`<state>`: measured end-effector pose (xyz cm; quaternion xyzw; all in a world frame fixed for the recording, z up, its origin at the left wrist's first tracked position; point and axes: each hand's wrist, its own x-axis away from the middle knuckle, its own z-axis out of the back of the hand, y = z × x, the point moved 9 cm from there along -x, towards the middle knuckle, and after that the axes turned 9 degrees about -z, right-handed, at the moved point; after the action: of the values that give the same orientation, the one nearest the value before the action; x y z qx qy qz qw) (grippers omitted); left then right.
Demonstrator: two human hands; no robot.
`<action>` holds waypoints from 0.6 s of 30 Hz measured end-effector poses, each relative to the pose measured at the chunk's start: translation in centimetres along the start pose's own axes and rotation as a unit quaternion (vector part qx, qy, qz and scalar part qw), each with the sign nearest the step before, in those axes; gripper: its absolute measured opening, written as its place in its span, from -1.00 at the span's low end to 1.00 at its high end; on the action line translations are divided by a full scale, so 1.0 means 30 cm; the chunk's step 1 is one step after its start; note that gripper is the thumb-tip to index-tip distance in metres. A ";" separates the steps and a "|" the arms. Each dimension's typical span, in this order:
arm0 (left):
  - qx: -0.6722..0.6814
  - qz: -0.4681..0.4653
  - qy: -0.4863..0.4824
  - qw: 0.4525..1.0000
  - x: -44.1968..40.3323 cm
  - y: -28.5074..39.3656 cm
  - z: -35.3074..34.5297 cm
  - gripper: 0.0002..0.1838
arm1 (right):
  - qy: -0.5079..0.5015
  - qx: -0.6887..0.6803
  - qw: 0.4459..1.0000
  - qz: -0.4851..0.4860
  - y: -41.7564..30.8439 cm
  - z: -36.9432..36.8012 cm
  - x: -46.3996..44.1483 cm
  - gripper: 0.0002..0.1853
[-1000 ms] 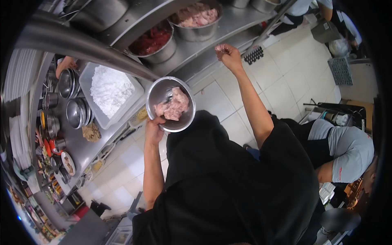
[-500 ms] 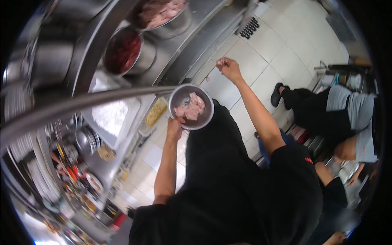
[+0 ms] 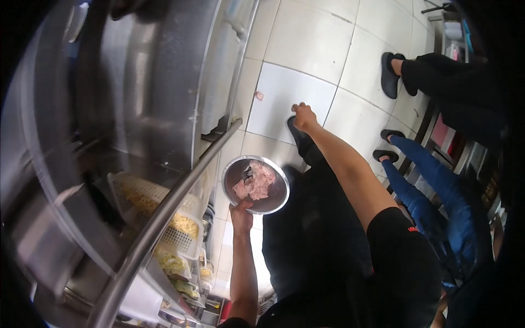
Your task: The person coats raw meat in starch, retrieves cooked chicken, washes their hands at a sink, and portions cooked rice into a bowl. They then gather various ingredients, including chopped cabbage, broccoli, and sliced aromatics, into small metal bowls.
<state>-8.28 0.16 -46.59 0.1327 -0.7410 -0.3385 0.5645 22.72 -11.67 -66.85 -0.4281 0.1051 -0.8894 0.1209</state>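
Observation:
My left hand [image 3: 241,215] grips the near rim of a round metal bowl [image 3: 230,170], with the thumb over the edge. Pale pink raw meat [image 3: 259,181] lies in one heap inside it. Out over the floor, my right hand [image 3: 304,117] hangs with its fingers loosely bent and apart, and I see nothing in them. A small pink scrap [image 3: 258,95], which looks like meat, lies on the floor tiles ahead and to the left of that hand.
A metal rail [image 3: 158,218] runs along the left beside a steel counter [image 3: 164,82]. Below it are white perforated baskets [image 3: 186,243] of pale, noodle-like strips. On the right stand two people, one with dark shoes [image 3: 390,76], one in blue trousers [image 3: 421,169].
My view has swung down toward the floor, and the counter's meat pots have left it. The bowl stays in my left hand. My right hand is lower in the picture, its fingers less curled.

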 end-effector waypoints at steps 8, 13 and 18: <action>-0.010 0.044 0.045 0.998 -0.158 -0.171 0.134 -0.24 | 0.079 0.164 0.969 0.165 -0.305 -0.384 -0.404 -0.55; -0.049 0.029 0.077 0.995 -0.190 -0.189 0.189 -0.26 | 0.047 0.184 0.962 0.194 -0.437 -0.556 -0.588 -0.63; -0.018 0.040 0.069 0.997 -0.193 -0.224 0.145 -0.29 | 0.013 0.112 0.984 0.140 -0.329 -0.664 -0.649 -0.67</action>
<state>-11.67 0.09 -55.87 0.1162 -0.6988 -0.3188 0.6298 17.57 5.29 -90.49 -0.3810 0.0652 -0.8754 0.2902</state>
